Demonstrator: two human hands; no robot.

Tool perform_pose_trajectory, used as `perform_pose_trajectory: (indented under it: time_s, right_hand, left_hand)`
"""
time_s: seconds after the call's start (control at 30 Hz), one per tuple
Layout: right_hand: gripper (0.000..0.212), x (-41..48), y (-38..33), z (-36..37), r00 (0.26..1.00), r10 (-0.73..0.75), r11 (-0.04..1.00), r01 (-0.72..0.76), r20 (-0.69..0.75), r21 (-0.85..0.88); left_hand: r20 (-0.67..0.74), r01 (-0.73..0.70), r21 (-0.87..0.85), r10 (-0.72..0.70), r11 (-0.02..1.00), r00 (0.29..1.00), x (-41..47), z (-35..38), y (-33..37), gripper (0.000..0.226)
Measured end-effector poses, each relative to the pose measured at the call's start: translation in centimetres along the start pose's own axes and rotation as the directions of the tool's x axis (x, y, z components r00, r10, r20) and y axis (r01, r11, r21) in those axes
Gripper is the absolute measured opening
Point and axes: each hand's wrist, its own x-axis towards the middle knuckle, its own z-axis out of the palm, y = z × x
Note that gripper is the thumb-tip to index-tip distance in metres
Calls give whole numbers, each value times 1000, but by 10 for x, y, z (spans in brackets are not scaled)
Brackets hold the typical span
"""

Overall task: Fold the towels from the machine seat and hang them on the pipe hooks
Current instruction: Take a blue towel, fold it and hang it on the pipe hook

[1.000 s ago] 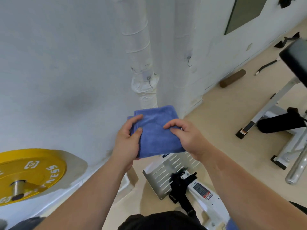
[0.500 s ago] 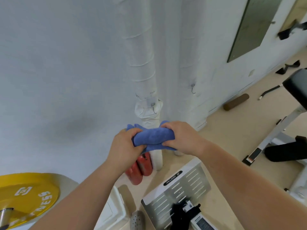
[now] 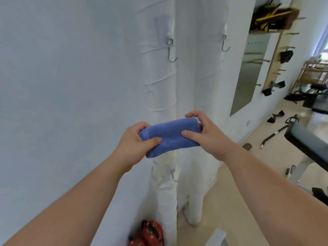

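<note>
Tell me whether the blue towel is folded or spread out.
Folded. The blue towel is a compact, thick bundle gripped at its ends by the left hand and right hand, with no loose cloth hanging.

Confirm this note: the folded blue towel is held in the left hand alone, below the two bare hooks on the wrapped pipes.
Not quite. The head view shows both hands holding it: the left hand grips one end of the folded blue towel, the right hand the other. It is below the two bare hooks on the wrapped pipes.

Left hand (image 3: 134,141) and right hand (image 3: 207,134) grip a seemingly folded blue towel (image 3: 170,135) below pipe hooks (image 3: 171,50)
</note>
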Motion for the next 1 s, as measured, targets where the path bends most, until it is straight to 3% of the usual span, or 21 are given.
perform_pose_trajectory:
  time_s: [0.13, 0.23, 0.33, 0.43, 0.67, 0.87, 1.0]
  right_hand:
    - [46, 36, -34, -13, 994, -86, 990, 93, -69, 102]
    - [38, 61, -55, -25, 971, -192, 976, 204, -143, 75]
    - [29, 88, -77, -39, 927, -336, 935, 350, -167, 58]
    - [27, 118, -101, -54, 878, -440, 887, 457, -188, 57]
    - [28, 185, -111, -64, 816, -544, 837, 546, -196, -50]
    - [28, 200, -97, -59, 780, -591, 802, 596, -206, -40]
    - [26, 205, -86, -56, 776, -586, 800, 599, -234, -19]
  left_hand:
    - [-153, -113, 0, 112, 994, 982, 31, -2, 43, 46]
    - [-160, -224, 20, 225, 974, 961, 48, -1, 69, 59]
    - [-202, -344, 76, 353, 936, 914, 67, -4, 91, 54]
    - [-250, -469, 228, 517, 853, 819, 93, -9, 114, 41]
    - [-344, -478, 354, 588, 804, 732, 145, -11, 124, 40]
    - [-331, -503, 504, 695, 702, 638, 156, -11, 120, 37]
    - [-300, -490, 573, 724, 657, 621, 159, -8, 117, 33]
